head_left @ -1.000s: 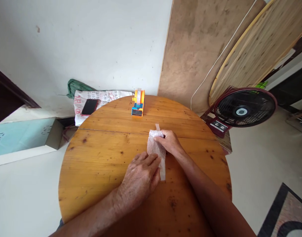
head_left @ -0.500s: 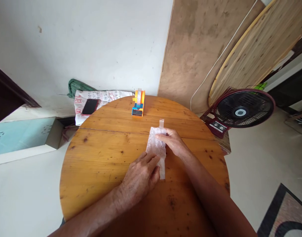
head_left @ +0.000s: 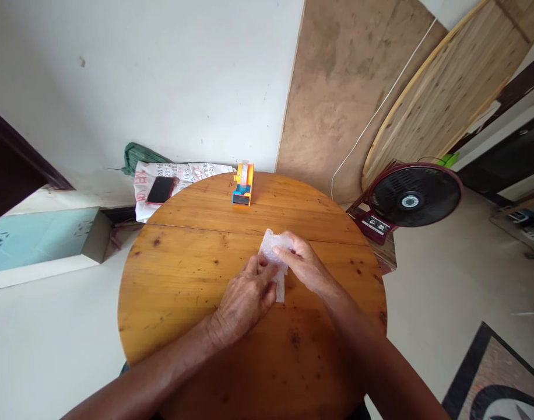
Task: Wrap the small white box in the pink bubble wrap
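Note:
A small bubble wrap packet (head_left: 270,245) is between my two hands over the middle of the wooden table (head_left: 183,262). My right hand (head_left: 305,261) grips its right side, thumb on top and fingers behind. My left hand (head_left: 249,289) pinches its lower left part, with the fingers bent against it. From the packet's lower end a strip of clear tape (head_left: 280,291) sticks out toward me. Whatever the wrap may enclose is hidden. Farther back on the table stands an orange and blue tape dispenser (head_left: 242,185), apart from both hands.
Left of the table's far edge, a phone (head_left: 161,190) lies on a white printed sack (head_left: 141,204). A dark red fan (head_left: 409,201) stands at the right, by a large round wooden board (head_left: 428,93) leaning on the wall.
The packet looks shorter and more tilted up in my hands. The tape strip at its far end no longer shows. The view has shifted slightly.

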`<state>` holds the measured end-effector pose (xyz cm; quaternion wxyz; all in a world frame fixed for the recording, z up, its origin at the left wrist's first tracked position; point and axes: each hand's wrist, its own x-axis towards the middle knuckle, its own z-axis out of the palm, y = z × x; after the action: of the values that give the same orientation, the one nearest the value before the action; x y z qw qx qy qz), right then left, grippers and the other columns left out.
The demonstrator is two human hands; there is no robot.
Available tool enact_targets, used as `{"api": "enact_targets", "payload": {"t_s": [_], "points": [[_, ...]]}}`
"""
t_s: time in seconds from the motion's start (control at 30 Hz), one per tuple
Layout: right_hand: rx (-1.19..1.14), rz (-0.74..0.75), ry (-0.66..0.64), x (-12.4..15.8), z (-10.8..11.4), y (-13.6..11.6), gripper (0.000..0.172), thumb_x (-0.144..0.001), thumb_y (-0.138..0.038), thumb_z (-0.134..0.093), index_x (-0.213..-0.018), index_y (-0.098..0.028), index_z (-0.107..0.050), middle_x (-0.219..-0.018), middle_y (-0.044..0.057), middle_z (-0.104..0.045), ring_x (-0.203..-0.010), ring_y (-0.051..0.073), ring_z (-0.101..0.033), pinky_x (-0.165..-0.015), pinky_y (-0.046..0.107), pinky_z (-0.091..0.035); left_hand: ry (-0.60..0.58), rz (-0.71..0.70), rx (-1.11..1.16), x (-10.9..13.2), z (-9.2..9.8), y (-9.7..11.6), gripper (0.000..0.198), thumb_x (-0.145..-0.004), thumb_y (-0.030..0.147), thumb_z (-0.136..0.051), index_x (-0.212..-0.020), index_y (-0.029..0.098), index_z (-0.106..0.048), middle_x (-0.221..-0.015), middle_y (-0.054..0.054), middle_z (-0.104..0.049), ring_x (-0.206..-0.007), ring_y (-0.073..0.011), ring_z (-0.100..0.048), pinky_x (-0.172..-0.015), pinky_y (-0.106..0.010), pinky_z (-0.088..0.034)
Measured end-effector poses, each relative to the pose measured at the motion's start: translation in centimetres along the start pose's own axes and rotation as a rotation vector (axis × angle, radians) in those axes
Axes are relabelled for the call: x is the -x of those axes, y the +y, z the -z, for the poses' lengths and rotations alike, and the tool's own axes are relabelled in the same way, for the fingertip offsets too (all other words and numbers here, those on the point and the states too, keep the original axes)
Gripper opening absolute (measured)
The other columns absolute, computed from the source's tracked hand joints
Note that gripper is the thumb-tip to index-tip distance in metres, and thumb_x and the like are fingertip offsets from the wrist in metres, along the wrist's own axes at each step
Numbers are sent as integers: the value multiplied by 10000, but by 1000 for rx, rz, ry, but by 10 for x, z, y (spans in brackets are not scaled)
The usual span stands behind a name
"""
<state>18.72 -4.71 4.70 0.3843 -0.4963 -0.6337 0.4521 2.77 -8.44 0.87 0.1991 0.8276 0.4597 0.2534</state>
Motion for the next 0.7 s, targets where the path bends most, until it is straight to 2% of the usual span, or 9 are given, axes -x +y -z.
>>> {"api": "enact_targets", "payload": {"t_s": [0.07, 0.2, 0.33, 0.43, 0.5, 0.57, 0.7], "points": [[-14, 13, -5, 5, -1, 0, 165, -852, -355, -562, -862, -194, -531, -731, -22, -531, -665, 118, -484, -599, 226, -401, 19, 54, -46, 0, 2, 4, 327, -842, 188, -512, -1168, 200, -539, -1167, -89, -517, -922, -208, -623, -727, -336, -559], [-3, 49, -13, 16, -3, 0, 155, -853, -346, -567, -850, -195, -535, -724, -30, -511, -647, 112, -457, -599, 227, -381, 82, 196, -69, 2, 2, 10, 231, -820, 237, -550, -1035, 169, -503, -1030, -69, -524, -879, -217, -619, -707, -351, -553], [9, 103, -8, 27, -4, -2, 150, -851, -344, -569, -857, -195, -553, -755, -21, -537, -670, 120, -477, -635, 236, -397, 189, 291, 24, 6, -5, 10, 321, -784, 261, -611, -1058, 160, -477, -1060, -79, -523, -927, -223, -617, -736, -356, -554], [71, 119, -10, 39, -8, -2, 155, -859, -350, -561, -855, -195, -556, -734, -26, -546, -655, 120, -488, -629, 234, -401, 294, 240, 94, 8, -11, 5, 541, -774, 244, -623, -1260, 136, -411, -1217, -135, -494, -1078, -251, -580, -849, -387, -537], [121, 115, 10, 48, -12, 0, 145, -863, -342, -558, -879, -197, -564, -766, -18, -581, -675, 125, -520, -646, 235, -419, 325, 179, 129, 8, -13, 1, 618, -780, 218, -607, -1343, 142, -363, -1305, -159, -461, -1145, -261, -548, -909, -406, -510], [135, 121, 37, 57, -18, 4, 136, -874, -335, -545, -897, -203, -568, -890, 10, -634, -758, 141, -576, -694, 246, -452, 309, 110, 153, 7, -14, -3, 545, -787, 181, -584, -1305, 162, -415, -1285, -138, -498, -1137, -246, -543, -931, -400, -489], [149, 263, 119, 71, -29, 16, 102, -891, -291, -511, -883, -216, -579, -1122, 59, -623, -1012, 188, -601, -880, 308, -470, 240, 55, 131, 9, -14, -4, 335, -767, 151, -585, -1096, 174, -527, -1039, -71, -611, -987, -218, -570, -871, -370, -480]]}}
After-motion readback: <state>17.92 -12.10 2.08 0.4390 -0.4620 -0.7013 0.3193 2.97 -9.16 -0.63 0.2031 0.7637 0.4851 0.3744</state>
